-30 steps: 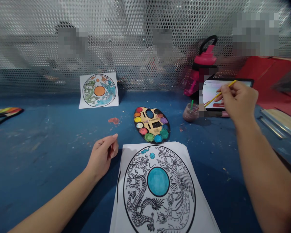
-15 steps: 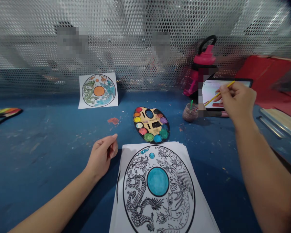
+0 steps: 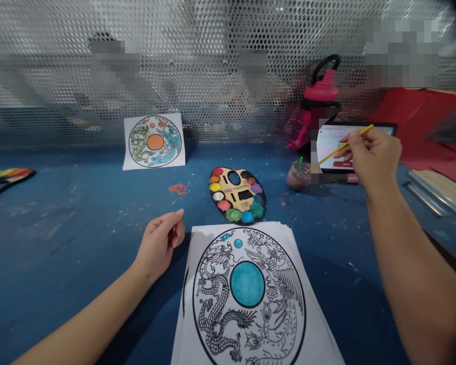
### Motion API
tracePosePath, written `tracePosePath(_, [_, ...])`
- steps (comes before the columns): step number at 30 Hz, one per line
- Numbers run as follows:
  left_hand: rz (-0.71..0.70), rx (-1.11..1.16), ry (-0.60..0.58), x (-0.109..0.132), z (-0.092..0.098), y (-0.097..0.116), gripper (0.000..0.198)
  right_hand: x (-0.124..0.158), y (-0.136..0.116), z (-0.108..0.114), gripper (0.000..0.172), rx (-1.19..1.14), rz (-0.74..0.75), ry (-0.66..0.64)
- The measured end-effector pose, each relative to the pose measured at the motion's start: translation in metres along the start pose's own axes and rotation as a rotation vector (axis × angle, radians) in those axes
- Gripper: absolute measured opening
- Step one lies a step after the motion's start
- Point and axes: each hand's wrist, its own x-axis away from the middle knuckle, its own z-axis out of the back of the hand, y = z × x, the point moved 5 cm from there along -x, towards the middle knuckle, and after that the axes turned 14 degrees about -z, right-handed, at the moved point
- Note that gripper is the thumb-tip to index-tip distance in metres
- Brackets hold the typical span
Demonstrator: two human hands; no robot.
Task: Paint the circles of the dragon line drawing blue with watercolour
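My right hand (image 3: 376,154) pinches a thin yellow paintbrush (image 3: 340,149), its tip end pointing down left to the rim of a small jar of murky water (image 3: 298,177). Pixel blocks partly cover the brush's lower end. My left hand (image 3: 163,241) rests on the table with fingers curled, left of a stack of paper; whether anything is inside it is hidden. On the top sheet is a dragon-and-phoenix line drawing (image 3: 247,324), with its centre circle and a few small shapes painted blue. Beyond the sheet lies an oval paint palette (image 3: 237,195) with several colours.
A coloured reference picture (image 3: 154,142) leans on the perforated metal screen (image 3: 205,76). At the back right stand a pink bottle (image 3: 319,96), a tablet (image 3: 376,129) and a red folder (image 3: 414,116). A second palette (image 3: 11,177) lies far left on the blue table (image 3: 79,228).
The paintbrush has shifted slightly to the right in my right hand, its lower end now by the jar's right rim. My left hand and the drawing stay put.
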Motion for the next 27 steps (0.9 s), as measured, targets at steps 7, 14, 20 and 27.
tracePosePath(7, [-0.003,0.012,-0.003,-0.0012,-0.0009,0.0002,0.046,-0.0003,0.0001,-0.0028,0.018,0.013,-0.011,-0.043])
tracePosePath(14, [-0.004,-0.001,-0.006,-0.0006,-0.0007,-0.0001,0.045,0.0009,-0.0023,-0.0017,0.016,0.036,0.016,-0.020])
tracePosePath(20, [-0.008,-0.030,-0.010,-0.0007,-0.0011,0.0003,0.045,0.0008,-0.0004,-0.0031,0.016,0.028,-0.013,-0.032])
tracePosePath(27, [-0.026,-0.097,-0.028,-0.0005,-0.0021,0.0024,0.044,0.0040,-0.0049,-0.0044,0.017,0.052,0.003,-0.063])
